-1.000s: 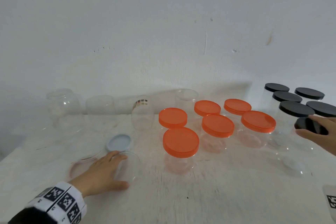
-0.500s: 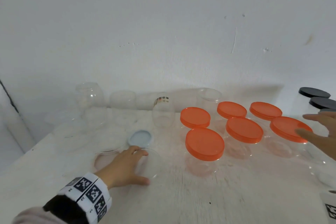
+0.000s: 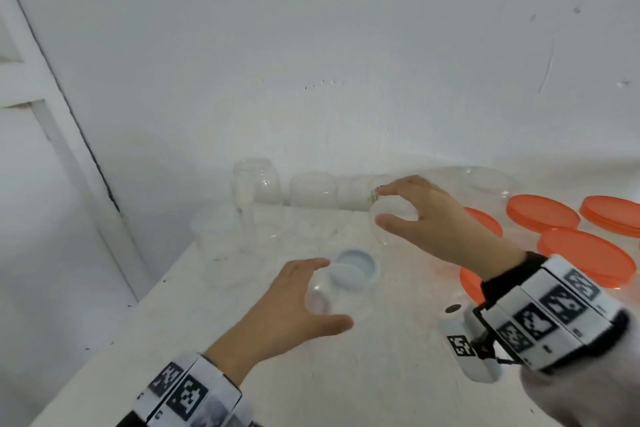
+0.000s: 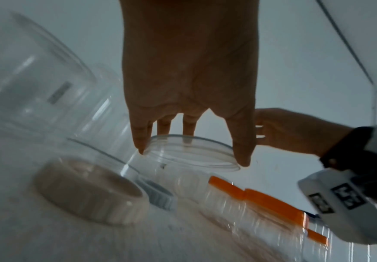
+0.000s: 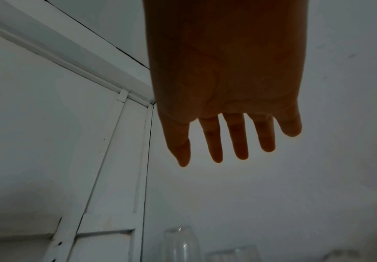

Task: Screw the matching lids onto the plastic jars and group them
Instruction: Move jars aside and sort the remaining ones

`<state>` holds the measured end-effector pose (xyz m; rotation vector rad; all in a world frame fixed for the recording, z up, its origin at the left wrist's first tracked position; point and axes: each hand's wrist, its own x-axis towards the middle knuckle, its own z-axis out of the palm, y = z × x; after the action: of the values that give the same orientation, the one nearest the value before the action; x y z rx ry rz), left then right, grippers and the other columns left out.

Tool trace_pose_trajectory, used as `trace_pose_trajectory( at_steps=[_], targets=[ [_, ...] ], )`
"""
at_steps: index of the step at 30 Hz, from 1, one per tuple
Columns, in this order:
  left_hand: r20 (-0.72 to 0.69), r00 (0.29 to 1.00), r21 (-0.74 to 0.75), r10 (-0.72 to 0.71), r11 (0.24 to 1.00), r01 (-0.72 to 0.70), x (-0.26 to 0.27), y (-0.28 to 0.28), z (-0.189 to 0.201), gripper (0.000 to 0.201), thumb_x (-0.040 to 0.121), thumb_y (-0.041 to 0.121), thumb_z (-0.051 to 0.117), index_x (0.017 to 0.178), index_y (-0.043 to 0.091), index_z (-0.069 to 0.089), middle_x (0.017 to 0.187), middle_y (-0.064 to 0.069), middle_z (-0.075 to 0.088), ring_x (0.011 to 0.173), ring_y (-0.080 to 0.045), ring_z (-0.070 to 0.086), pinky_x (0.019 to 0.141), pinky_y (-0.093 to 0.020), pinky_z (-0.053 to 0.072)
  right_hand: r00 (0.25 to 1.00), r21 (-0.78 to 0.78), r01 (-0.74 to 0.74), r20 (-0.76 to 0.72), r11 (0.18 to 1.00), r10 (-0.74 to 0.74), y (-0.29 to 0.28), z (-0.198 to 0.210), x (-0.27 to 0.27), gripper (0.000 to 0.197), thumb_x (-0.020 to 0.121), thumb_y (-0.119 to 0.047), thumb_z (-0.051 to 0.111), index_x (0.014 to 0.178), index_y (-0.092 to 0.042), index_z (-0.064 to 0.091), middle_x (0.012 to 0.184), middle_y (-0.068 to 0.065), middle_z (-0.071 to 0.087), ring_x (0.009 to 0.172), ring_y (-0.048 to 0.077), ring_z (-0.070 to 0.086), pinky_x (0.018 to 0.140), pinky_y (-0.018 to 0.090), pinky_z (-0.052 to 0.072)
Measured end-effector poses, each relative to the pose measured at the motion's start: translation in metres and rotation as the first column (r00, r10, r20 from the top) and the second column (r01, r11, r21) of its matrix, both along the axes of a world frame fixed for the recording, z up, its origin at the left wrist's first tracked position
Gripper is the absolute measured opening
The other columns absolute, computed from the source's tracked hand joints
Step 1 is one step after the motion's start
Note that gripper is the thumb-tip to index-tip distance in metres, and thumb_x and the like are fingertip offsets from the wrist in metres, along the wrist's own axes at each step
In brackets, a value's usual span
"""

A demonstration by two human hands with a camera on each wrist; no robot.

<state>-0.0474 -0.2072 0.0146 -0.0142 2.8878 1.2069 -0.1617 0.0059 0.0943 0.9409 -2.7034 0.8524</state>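
Note:
My left hand [image 3: 329,291] grips an open clear jar [image 3: 337,307] by its rim, near the table's left front. The left wrist view shows my left hand [image 4: 191,154] with thumb and fingers [image 4: 242,157] pressed on that jar's rim [image 4: 183,141]. A pale blue lid [image 3: 353,267] lies just behind the jar, seen as the grey lid [image 4: 158,194]. My right hand [image 3: 384,204] hovers with spread fingers over a small labelled clear jar [image 3: 394,218]. In the right wrist view that right hand [image 5: 223,157] holds nothing.
Several orange-lidded jars [image 3: 543,222] stand at the right. Lidless clear jars [image 3: 256,184] line the wall, and a big clear tub [image 3: 221,243] sits at the left. A pinkish lid [image 4: 88,191] lies beside the held jar. The table edge [image 3: 114,333] runs diagonally at the left.
My right hand left the black-lidded jars and swept left to the small labelled jar. My left hand stays on the clear jar. The view has turned left.

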Motion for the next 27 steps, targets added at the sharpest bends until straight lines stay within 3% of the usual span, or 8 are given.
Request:
trace_pose_trajectory(
  at_steps=[3,8,13,16,18,20,23,27],
  targets=[
    [-0.030,0.993,0.131,0.111,0.986,-0.106,0.020,-0.037,0.011,0.085,0.057,0.067,0.075,0.128,0.058,0.030,0.124,0.035,0.029,0.112,0.014,0.035,0.084,-0.012,0.034,0.995,-0.004,-0.082,0.054,0.997,0.082,-0.054,-0.012,-0.006,0.045,0.092,-0.037,0.061,0.134,-0.022,0.054,0.136,-0.004,0.050,0.125,0.014,0.045,0.097,0.022,0.033],
    [-0.018,0.954,0.318,0.299,0.906,-0.278,0.044,-0.098,0.024,0.098,0.041,0.075,0.071,0.130,0.059,0.034,0.130,0.023,0.041,0.122,-0.003,0.040,0.091,-0.025,0.036,0.966,0.028,-0.214,0.152,0.976,0.208,-0.137,-0.028,-0.007,0.047,0.095,-0.036,0.059,0.138,-0.019,0.048,0.141,-0.001,0.047,0.127,0.012,0.042,0.095,0.017,0.030],
    [-0.061,0.913,0.442,0.404,0.831,-0.338,0.052,-0.141,0.030,0.100,0.038,0.077,0.070,0.130,0.055,0.036,0.121,0.030,0.046,0.110,0.007,0.047,0.077,-0.016,0.038,0.942,0.102,-0.291,0.203,0.951,0.266,-0.200,-0.037,-0.003,0.059,0.092,-0.040,0.064,0.143,-0.018,0.043,0.145,0.000,0.040,0.131,0.017,0.039,0.106,0.028,0.033],
    [-0.073,0.888,0.486,0.453,0.794,-0.365,0.051,-0.157,0.030,0.102,0.039,0.077,0.069,0.133,0.050,0.036,0.122,0.021,0.051,0.109,0.005,0.050,0.075,-0.016,0.038,0.939,0.139,-0.297,0.220,0.945,0.263,-0.224,-0.041,-0.003,0.067,0.087,-0.043,0.068,0.144,-0.019,0.041,0.149,0.001,0.032,0.136,0.019,0.031,0.111,0.034,0.030],
    [-0.075,0.869,0.516,0.489,0.765,-0.386,0.049,-0.165,0.028,0.106,0.040,0.077,0.069,0.135,0.046,0.036,0.125,0.014,0.050,0.115,-0.002,0.049,0.081,-0.018,0.036,0.940,0.157,-0.282,0.243,0.947,0.239,-0.234,-0.043,-0.002,0.068,0.084,-0.046,0.071,0.141,-0.021,0.043,0.151,0.003,0.027,0.138,0.021,0.025,0.112,0.038,0.029],
    [-0.066,0.848,0.546,0.526,0.730,-0.410,0.047,-0.170,0.027,0.106,0.046,0.076,0.074,0.138,0.042,0.035,0.127,0.009,0.048,0.118,-0.007,0.046,0.088,-0.023,0.033,0.943,0.133,-0.246,0.260,0.960,0.206,-0.241,-0.046,-0.001,0.063,0.080,-0.046,0.075,0.131,-0.021,0.046,0.148,0.003,0.027,0.136,0.021,0.026,0.107,0.037,0.032],
    [-0.054,0.833,0.583,0.550,0.695,-0.421,0.043,-0.177,0.025,0.098,0.055,0.064,0.075,0.140,0.038,0.034,0.127,0.005,0.047,0.100,0.003,0.049,0.081,-0.021,0.032,0.948,0.076,-0.194,0.272,0.978,0.167,-0.248,-0.048,0.001,0.056,0.076,-0.045,0.079,0.111,-0.019,0.045,0.131,0.002,0.037,0.120,0.021,0.035,0.091,0.033,0.037],
    [-0.037,0.835,0.577,0.549,0.694,-0.431,0.040,-0.183,0.022,0.098,0.054,0.061,0.071,0.141,0.037,0.033,0.129,0.003,0.045,0.093,0.007,0.047,0.087,-0.027,0.031,0.961,0.087,-0.144,0.251,0.986,0.119,-0.252,-0.044,0.007,0.059,0.072,-0.043,0.082,0.108,-0.019,0.042,0.118,0.002,0.039,0.107,0.021,0.039,0.083,0.033,0.041]
  ],
)
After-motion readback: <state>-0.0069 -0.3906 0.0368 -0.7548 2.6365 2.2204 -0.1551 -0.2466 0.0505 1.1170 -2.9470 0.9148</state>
